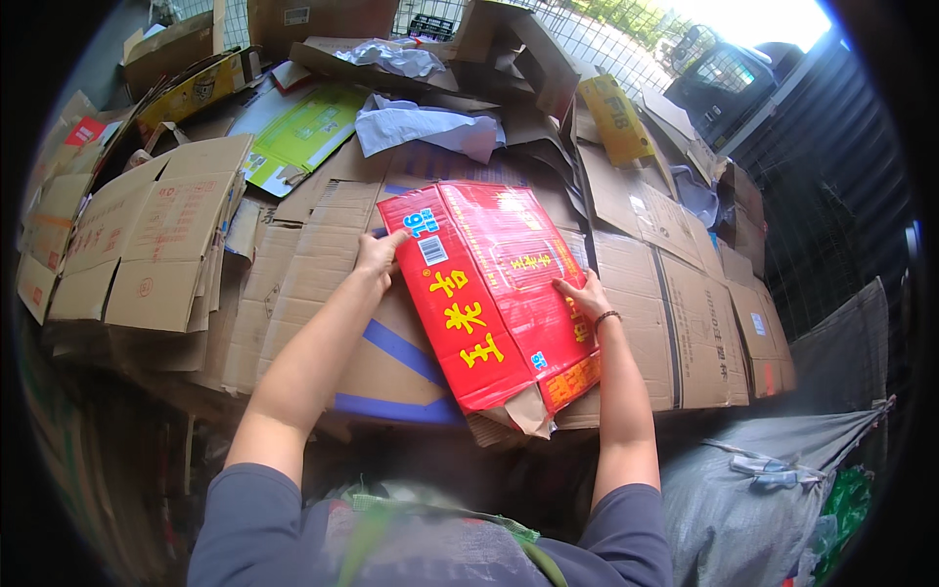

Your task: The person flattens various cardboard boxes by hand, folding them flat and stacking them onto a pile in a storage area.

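A red printed cardboard box [506, 286], pressed nearly flat, lies tilted in front of me over a pile of brown cardboard sheets [315, 257]. At its upper left edge is my left hand [380, 257], thumb on the printed face and fingers curled beneath the edge. My right hand [583, 297] is at the box's right side, thumb on top; its other fingers are partly hidden. A torn brown flap [527, 412] sticks out at the lower end. Blue stripes mark the brown sheet below the box.
Flattened cartons [172, 235] are stacked at the left, with more brown cardboard [697, 323] at the right. Behind lie a green-and-white carton [304, 136], crumpled white paper [422, 128] and a yellow carton [615, 121]. A grey woven sack [741, 469] is at lower right; wire mesh stands behind.
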Action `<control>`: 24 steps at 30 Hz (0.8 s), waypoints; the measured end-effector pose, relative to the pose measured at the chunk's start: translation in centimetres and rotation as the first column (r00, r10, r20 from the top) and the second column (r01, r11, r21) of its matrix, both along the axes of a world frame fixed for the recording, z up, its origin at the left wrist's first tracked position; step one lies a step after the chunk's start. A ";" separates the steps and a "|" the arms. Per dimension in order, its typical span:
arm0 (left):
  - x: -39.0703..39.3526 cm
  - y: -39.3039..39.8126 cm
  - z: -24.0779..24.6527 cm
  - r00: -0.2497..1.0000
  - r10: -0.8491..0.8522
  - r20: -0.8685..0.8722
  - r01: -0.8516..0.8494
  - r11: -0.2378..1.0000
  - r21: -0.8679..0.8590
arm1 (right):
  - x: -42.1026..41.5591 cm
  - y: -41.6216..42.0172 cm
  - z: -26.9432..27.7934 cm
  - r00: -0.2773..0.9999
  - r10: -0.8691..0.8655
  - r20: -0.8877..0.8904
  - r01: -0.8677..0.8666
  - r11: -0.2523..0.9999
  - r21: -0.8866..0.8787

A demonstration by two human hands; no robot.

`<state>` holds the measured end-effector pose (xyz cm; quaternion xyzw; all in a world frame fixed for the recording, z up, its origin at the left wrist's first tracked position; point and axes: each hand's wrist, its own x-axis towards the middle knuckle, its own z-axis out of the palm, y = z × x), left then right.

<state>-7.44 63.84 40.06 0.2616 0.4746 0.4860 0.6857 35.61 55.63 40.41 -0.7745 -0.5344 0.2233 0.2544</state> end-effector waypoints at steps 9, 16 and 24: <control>-5.0 -9.8 7.1 0.942 -0.195 0.274 0.157 0.975 0.154 | -5.6 -2.4 14.0 0.762 0.359 -0.538 -0.352 0.928 0.121; -6.5 -13.7 17.5 0.985 0.144 0.095 -0.171 0.736 0.655 | -11.5 -9.6 23.6 0.827 0.429 -0.363 -0.154 0.795 0.587; -3.3 -16.6 15.4 0.703 0.670 -0.239 -0.289 0.576 0.765 | -23.6 -16.9 21.5 0.931 -0.068 0.358 -0.235 0.640 0.732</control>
